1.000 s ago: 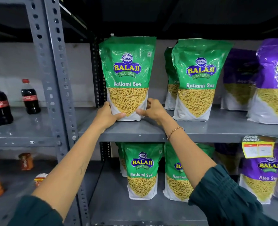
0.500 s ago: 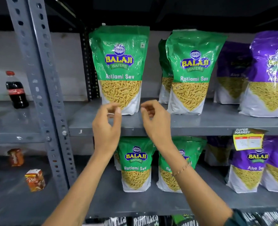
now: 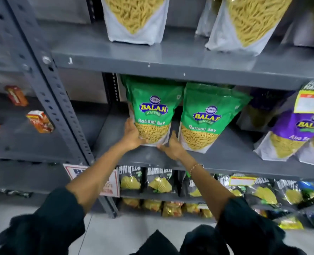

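Note:
A green Balaji Ratlami Sev pouch (image 3: 152, 111) stands upright at the left end of the middle grey shelf (image 3: 226, 162). My left hand (image 3: 132, 135) grips its lower left edge, thumb on the front. My right hand (image 3: 172, 146) holds its lower right corner from the side and below. A second green Ratlami Sev pouch (image 3: 206, 118) stands right beside it, close to my right hand.
Purple Balaji Aloo Sev pouches (image 3: 296, 137) stand further right under a yellow price tag (image 3: 312, 100). Two more pouches (image 3: 134, 19) sit on the shelf above. Black snack packs (image 3: 158, 183) fill the lower shelf. A slotted grey upright (image 3: 47, 85) separates a left bay holding small orange cartons (image 3: 40, 121).
My hands let go of the pouch on the upper shelf, dropped down one shelf and took hold of the left green pouch there. The view tilted downward.

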### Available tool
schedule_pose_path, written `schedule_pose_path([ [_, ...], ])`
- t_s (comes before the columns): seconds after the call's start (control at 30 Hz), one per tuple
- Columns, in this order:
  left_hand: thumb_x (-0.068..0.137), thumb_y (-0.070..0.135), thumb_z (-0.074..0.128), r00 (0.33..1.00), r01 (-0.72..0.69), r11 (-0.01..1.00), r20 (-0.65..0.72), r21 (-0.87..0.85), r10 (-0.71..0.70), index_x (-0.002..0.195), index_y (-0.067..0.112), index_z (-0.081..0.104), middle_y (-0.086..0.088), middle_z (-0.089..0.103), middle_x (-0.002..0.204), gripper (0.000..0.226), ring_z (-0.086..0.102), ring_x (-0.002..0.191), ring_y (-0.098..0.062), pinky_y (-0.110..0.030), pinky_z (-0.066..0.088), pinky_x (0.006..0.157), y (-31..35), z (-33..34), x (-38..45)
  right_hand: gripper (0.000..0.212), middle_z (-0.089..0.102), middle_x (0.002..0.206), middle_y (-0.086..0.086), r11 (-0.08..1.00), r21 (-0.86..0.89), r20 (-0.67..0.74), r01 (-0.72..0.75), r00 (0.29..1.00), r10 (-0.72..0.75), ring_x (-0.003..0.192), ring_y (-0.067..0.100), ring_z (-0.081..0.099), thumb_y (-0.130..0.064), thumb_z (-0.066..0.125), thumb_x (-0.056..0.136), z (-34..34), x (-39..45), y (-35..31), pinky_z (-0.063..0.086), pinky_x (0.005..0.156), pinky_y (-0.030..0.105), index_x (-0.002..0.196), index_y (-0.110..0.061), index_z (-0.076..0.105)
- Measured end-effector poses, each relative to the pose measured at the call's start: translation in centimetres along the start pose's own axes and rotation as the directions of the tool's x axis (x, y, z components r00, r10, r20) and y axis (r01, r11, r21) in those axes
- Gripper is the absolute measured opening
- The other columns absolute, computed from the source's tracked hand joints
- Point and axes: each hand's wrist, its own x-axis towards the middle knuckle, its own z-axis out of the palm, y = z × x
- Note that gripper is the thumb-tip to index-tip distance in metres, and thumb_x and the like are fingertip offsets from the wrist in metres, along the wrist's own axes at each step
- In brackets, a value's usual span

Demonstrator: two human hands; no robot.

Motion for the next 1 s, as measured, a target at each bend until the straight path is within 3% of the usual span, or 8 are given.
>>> schedule_pose_path([
  [0.07,0.065,0.014,0.082,0.996,-0.003,1.0,0.089,-0.026,0.005,0.143,0.002,0.014,-0.018,0.026,0.142,0.104,0.027,0.136,-0.03,-0.024,0.018,0.111,-0.9,0.9,0.6,0.091,0.024,0.153,0.018,0.997,0.071,-0.026,-0.023,0.999,0.025,0.131,0.034,0.04,-0.018,0.062,0.086,0.6,1.1,0.5,0.039,0.1,0.036,0.145,0.0,-0.006],
  [0.13,0.07,0.008,0.078,0.994,0.046,0.993,0.101,-0.106,-0.036,0.141,0.004,0.019,-0.016,0.034,0.141,0.093,0.034,0.134,-0.028,-0.023,0.026,0.104,-1.4,1.5,1.0,0.078,0.037,0.145,0.02,0.996,0.091,-0.089,-0.021,0.996,0.029,0.126,0.036,0.045,-0.014,0.061,0.087,1.0,2.3,1.0,0.042,0.092,0.037,0.144,-0.001,0.01],
  [0.2,0.072,0.008,0.077,0.993,0.1,0.98,0.078,-0.175,-0.088,0.138,0.006,0.026,-0.011,0.046,0.137,0.083,0.043,0.129,-0.026,-0.023,0.032,0.095,-1.5,1.8,1.3,0.052,0.056,0.111,0.019,0.996,0.09,-0.141,-0.002,0.99,0.015,0.102,0.034,0.054,-0.013,0.06,0.087,1.1,3.3,1.6,0.041,0.077,0.037,0.128,0.001,0.033],
  [0.3,0.07,0.013,0.078,0.99,0.137,0.973,0.06,-0.188,-0.128,0.132,0.008,0.04,-0.004,0.057,0.126,0.073,0.051,0.117,-0.019,-0.02,0.034,0.084,-1.8,1.7,1.4,0.037,0.049,0.084,0.006,0.991,0.131,-0.176,0.009,0.984,0.015,0.083,0.025,0.048,-0.013,0.063,0.085,1.4,4.0,2.1,0.04,0.072,0.041,0.112,0.0,0.041],
  [0.53,0.064,0.02,0.082,0.989,0.144,0.982,-0.002,-0.119,-0.145,0.125,0.008,0.048,-0.014,0.062,0.126,0.071,0.057,0.116,-0.029,-0.031,0.044,0.091,-4.2,0.1,1.8,0.037,0.057,0.091,0.015,0.989,0.14,-0.196,0.044,0.98,-0.016,0.083,0.025,0.053,-0.013,0.067,0.081,2.7,4.7,0.5,0.038,0.068,0.033,0.105,-0.002,0.041],
  [0.8,0.066,0.018,0.081,0.99,0.139,0.981,0.002,-0.138,-0.14,0.127,0.01,0.046,-0.012,0.06,0.128,0.071,0.056,0.118,-0.029,-0.038,0.044,0.1,-6.3,-1.2,1.1,0.042,0.064,0.113,0.02,0.981,0.183,-0.193,0.057,0.981,-0.021,0.103,0.033,0.059,-0.009,0.07,0.077,4.3,4.4,-1.0,0.043,0.08,0.031,0.109,0.001,0.044],
  [0.93,0.072,0.023,0.077,0.991,0.136,0.982,0.029,-0.133,-0.133,0.133,0.011,0.038,-0.011,0.057,0.133,0.074,0.053,0.122,-0.03,-0.039,0.042,0.099,-6.6,-1.0,0.7,0.05,0.062,0.118,0.018,0.977,0.209,-0.163,0.049,0.987,-0.014,0.11,0.033,0.058,-0.014,0.073,0.076,4.0,4.0,-0.9,0.048,0.093,0.044,0.115,-0.003,0.044],
  [1.0,0.073,0.026,0.076,0.984,0.175,0.971,0.052,-0.16,-0.169,0.136,0.011,0.033,-0.01,0.053,0.136,0.078,0.051,0.123,-0.029,-0.038,0.042,0.098,-6.9,-0.6,0.2,0.055,0.06,0.123,0.015,0.97,0.237,-0.157,0.045,0.988,-0.007,0.114,0.03,0.056,-0.017,0.073,0.077,4.1,3.3,-0.3,0.047,0.097,0.041,0.121,-0.005,0.042],
])
